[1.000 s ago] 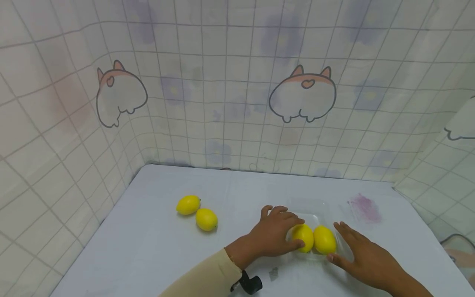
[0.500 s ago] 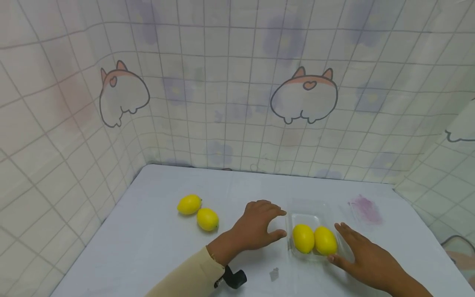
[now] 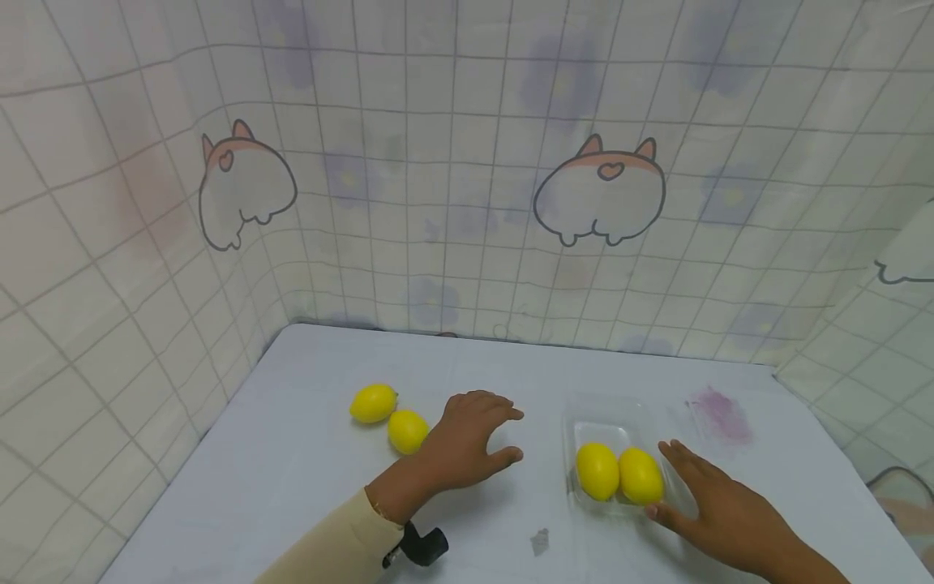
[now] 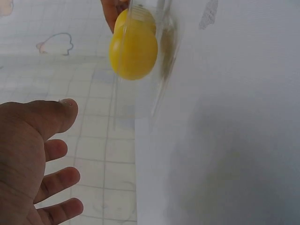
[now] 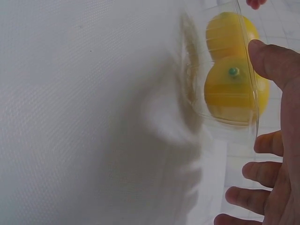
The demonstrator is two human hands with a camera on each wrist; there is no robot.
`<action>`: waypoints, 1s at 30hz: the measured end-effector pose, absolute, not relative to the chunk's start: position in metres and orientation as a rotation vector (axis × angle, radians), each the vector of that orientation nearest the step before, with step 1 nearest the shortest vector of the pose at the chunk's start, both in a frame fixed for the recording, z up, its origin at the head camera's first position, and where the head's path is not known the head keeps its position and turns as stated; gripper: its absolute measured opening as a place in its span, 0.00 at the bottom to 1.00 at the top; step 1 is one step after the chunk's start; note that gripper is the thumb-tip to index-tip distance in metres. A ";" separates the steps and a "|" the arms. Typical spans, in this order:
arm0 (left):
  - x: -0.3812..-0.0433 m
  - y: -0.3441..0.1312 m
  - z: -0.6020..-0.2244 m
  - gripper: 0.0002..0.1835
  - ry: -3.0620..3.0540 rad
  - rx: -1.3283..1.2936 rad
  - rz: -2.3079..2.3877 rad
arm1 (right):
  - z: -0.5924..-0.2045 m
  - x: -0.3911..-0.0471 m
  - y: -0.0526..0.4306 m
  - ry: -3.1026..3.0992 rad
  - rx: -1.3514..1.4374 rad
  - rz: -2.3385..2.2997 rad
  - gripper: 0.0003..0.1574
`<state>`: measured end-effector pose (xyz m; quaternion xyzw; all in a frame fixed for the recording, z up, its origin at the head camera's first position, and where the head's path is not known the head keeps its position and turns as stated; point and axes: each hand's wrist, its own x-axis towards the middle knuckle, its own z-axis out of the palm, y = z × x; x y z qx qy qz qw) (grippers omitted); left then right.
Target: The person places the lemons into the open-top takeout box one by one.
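My left hand (image 3: pixel 467 442) hovers over the table with fingers spread and nothing in its grasp. It partly covers one lemon (image 3: pixel 405 431); another lemon (image 3: pixel 374 403) lies just behind that one. To the right stands a clear plastic container (image 3: pixel 601 434), where a lemon (image 3: pixel 597 472) and a second lemon (image 3: pixel 641 477) sit side by side in the near half. Beside the container's right edge is my right hand (image 3: pixel 722 515), fingers extended. In the right wrist view its thumb (image 5: pixel 267 58) overlaps the container's rim; whether it touches, I cannot tell.
The white table (image 3: pixel 292 487) ends at a wall hung with a checked cloth (image 3: pixel 438 203). A pink stain (image 3: pixel 721 414) marks the table behind the right hand, and a small grey patch (image 3: pixel 539 542) lies left of the container. A wrist camera (image 3: pixel 423 545) hangs under the left forearm.
My left hand has let go of the left lemon in the container and moved left toward the two loose lemons. The right hand has stayed beside the container.
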<state>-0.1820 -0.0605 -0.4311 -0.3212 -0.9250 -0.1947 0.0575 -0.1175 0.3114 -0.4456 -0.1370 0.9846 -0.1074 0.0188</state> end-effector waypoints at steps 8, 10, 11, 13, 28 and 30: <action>-0.179 -0.083 -0.429 0.26 -2.838 -0.895 -0.597 | -0.449 -0.117 0.313 3.061 -0.420 -0.332 0.65; -0.179 -0.088 -0.428 0.26 -2.845 -0.871 -0.600 | -0.450 -0.117 0.313 3.058 -0.416 -0.335 0.65; -0.179 -0.091 -0.429 0.26 -2.847 -0.860 -0.602 | -0.450 -0.117 0.313 3.057 -0.415 -0.335 0.65; -0.179 -0.097 -0.429 0.26 -2.849 -0.840 -0.599 | -0.449 -0.117 0.313 3.058 -0.415 -0.335 0.65; -0.174 -0.143 -0.441 0.27 -2.864 -0.632 -0.614 | -0.450 -0.120 0.314 3.057 -0.435 -0.298 0.66; -0.174 -0.148 -0.443 0.27 -2.853 -0.609 -0.610 | -0.450 -0.121 0.314 3.050 -0.435 -0.288 0.66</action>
